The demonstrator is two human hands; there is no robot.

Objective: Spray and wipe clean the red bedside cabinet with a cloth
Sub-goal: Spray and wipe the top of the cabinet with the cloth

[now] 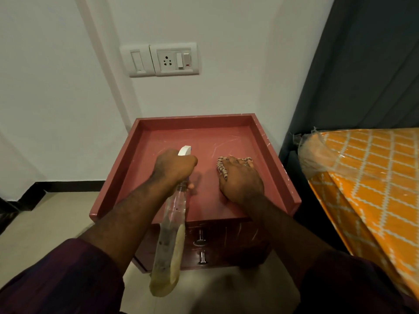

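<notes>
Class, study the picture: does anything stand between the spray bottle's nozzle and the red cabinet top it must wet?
Nothing visible does. The left hand grips the spray bottle, its nozzle facing bare cabinet top. The right hand and cloth lie off to the right.

A plain white wall (pixel 56 98) fills the back of the room, evenly lit, with a white switch panel (pixel 163 60) fixed to it, a three-pin socket (pixel 167 61) in its middle. A black skirting (pixel 68 186) runs along the wall's foot above pale beige floor tiles (pixel 56 218). On the right hangs a dark grey curtain (pixel 362 75), and below it lies an orange, lattice-patterned mattress (pixel 374 177), its corner under clear plastic wrap (pixel 317 155).
</notes>
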